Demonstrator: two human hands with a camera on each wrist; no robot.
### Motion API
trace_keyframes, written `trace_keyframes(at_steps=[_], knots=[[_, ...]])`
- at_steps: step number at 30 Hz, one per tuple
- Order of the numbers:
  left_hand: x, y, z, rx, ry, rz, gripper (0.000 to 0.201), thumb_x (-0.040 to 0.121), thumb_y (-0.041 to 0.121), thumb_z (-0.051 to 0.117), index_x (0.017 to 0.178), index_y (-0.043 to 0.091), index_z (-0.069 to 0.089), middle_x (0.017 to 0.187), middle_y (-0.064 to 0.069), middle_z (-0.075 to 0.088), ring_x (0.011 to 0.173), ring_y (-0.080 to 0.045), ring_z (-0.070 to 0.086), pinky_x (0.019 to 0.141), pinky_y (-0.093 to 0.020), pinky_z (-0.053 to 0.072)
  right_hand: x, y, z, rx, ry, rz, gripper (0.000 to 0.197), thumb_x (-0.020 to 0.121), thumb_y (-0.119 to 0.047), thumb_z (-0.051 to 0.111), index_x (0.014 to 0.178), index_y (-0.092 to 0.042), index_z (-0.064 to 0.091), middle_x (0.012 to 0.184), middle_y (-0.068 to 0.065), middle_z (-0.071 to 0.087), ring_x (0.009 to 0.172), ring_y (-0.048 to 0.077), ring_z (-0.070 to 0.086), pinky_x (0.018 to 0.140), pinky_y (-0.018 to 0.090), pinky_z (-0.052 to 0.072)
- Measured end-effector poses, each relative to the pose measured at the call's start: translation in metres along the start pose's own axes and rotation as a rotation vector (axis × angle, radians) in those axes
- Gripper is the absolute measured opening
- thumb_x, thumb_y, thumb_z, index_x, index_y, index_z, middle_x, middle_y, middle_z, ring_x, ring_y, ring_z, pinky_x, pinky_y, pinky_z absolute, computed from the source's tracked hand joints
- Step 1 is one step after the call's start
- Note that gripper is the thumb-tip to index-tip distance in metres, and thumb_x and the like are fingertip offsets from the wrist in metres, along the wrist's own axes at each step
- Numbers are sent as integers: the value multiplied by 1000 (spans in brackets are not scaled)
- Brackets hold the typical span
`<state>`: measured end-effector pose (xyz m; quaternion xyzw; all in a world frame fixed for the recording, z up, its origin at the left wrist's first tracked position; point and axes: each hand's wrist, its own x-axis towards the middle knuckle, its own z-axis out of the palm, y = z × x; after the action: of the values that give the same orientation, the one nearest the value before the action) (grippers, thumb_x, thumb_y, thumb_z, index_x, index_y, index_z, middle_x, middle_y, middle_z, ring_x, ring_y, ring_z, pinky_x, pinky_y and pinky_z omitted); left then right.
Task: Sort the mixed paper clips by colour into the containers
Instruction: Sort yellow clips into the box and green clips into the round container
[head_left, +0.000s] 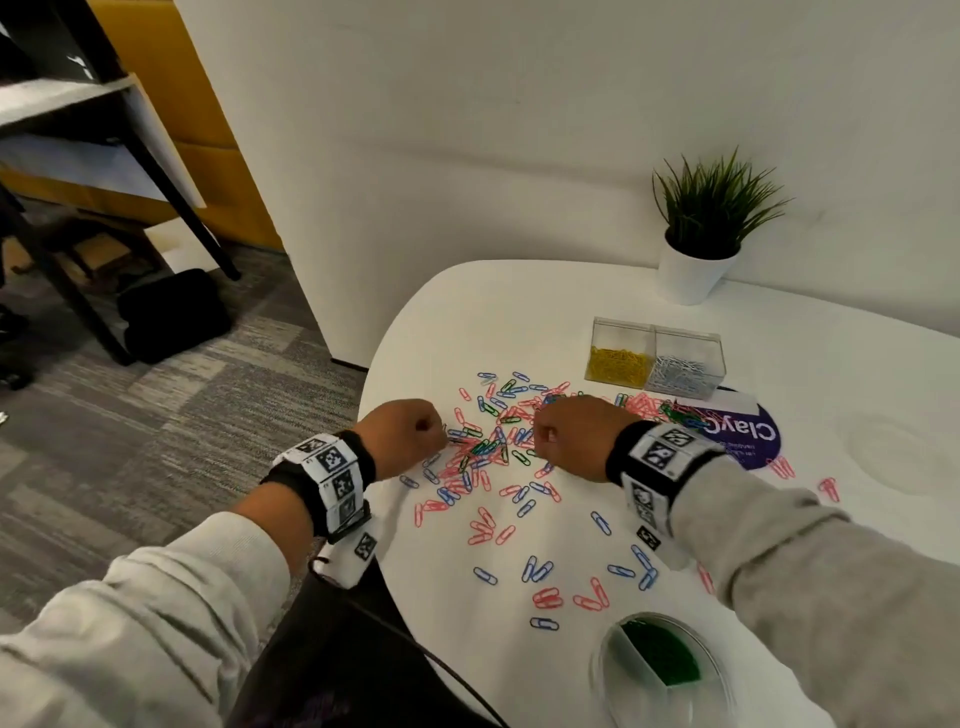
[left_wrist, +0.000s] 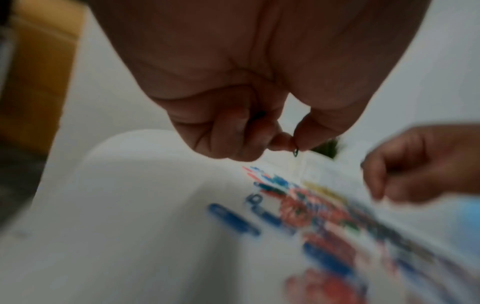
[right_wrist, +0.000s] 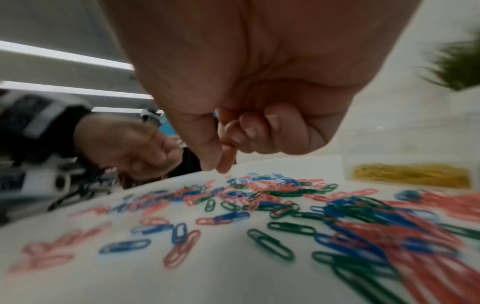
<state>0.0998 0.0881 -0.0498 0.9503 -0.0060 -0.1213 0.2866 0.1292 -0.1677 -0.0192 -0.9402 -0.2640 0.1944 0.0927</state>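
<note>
Red, blue and green paper clips (head_left: 488, 452) lie mixed in a loose pile on the white table (head_left: 519, 312). My left hand (head_left: 440, 430) hovers at the pile's left edge, its thumb and forefinger pinching a dark green clip (left_wrist: 295, 152). My right hand (head_left: 541, 435) hangs over the pile's middle with its fingers curled and thumb tip against forefinger tip (right_wrist: 221, 165); no clip shows between them. At the back right stands a clear box of yellow clips (head_left: 618, 359), joined to a box of white clips (head_left: 683, 370). A round clear tub (head_left: 613, 670) near me holds green clips (head_left: 660, 660).
A potted plant (head_left: 693, 270) stands behind the boxes. A purple round sticker (head_left: 753, 436) lies under my right wrist, with more clips heaped on it. The table's curved left edge (head_left: 366, 410) drops to grey carpet beside my left hand.
</note>
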Motion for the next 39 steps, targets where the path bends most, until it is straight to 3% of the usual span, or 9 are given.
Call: trace_keyframes(at_steps=[3, 6, 10, 15, 20, 22, 28, 33, 39], knots=[[0, 6, -4, -724, 15, -196, 17, 88, 7, 53, 72, 8, 54, 69, -9, 62, 57, -22, 51, 48, -26, 38, 20, -13, 4, -108, -34, 9, 24, 95, -42, 57, 95, -18, 61, 94, 0, 62, 89, 20, 59, 76, 33, 48], [-1, 6, -3, -961, 24, -278, 23, 87, -8, 49, 71, 8, 50, 68, -15, 58, 50, -19, 46, 43, -23, 35, 30, -15, 10, -194, -49, 59, 33, 90, -43, 64, 73, -17, 51, 74, 0, 55, 71, 20, 56, 67, 31, 48], [2, 6, 5, -835, -23, -349, 19, 89, -3, 45, 85, 8, 60, 66, -6, 48, 49, -15, 35, 47, -22, 26, 33, -14, 23, -101, -48, 131, 34, 89, -26, 60, 62, -15, 42, 63, 1, 45, 56, 19, 47, 54, 26, 38], [-1, 13, 9, 59, -60, -101, 25, 89, 40, 66, 84, 15, 68, 80, 5, 63, 74, -13, 58, 59, -25, 42, 26, -22, 26, -113, -78, 160, 25, 82, -19, 59, 64, -15, 43, 61, 2, 42, 52, 18, 42, 49, 25, 35], [-10, 25, 18, 336, -21, -1, 24, 87, 46, 62, 87, 22, 67, 89, 4, 67, 85, -15, 62, 75, -34, 54, 8, -23, 5, 39, -20, 130, 24, 86, -20, 58, 66, -7, 54, 63, 5, 47, 56, 19, 46, 52, 31, 43], [-12, 27, 20, 341, -17, -3, 19, 88, 35, 57, 90, 19, 68, 92, 0, 69, 87, -20, 64, 76, -36, 55, -11, -23, -9, 148, 100, 85, 16, 86, -20, 59, 78, -7, 64, 73, 5, 59, 67, 17, 56, 63, 34, 51], [-3, 18, 8, 86, -47, -72, 22, 89, 30, 62, 80, 12, 72, 79, -2, 69, 73, -19, 61, 63, -27, 49, -100, -4, -27, 311, 325, 31, 17, 85, -21, 66, 70, -24, 60, 56, -12, 48, 53, 3, 45, 51, 15, 32], [-8, 17, -4, -649, -158, -278, 8, 87, 13, 71, 87, 6, 74, 57, -4, 39, 49, -15, 24, 50, -27, 17, -155, 14, -2, 440, 236, 66, 15, 88, -22, 67, 73, -26, 65, 53, -13, 43, 50, 5, 39, 52, 16, 36], [-21, 52, 3, -707, -310, -333, 26, 86, 18, 57, 62, 18, 47, 58, 1, 33, 48, -14, 19, 45, -20, 12, -176, 15, 19, 312, 110, 81, 15, 89, -23, 62, 78, -32, 62, 59, -13, 51, 57, 2, 47, 57, 12, 39]])
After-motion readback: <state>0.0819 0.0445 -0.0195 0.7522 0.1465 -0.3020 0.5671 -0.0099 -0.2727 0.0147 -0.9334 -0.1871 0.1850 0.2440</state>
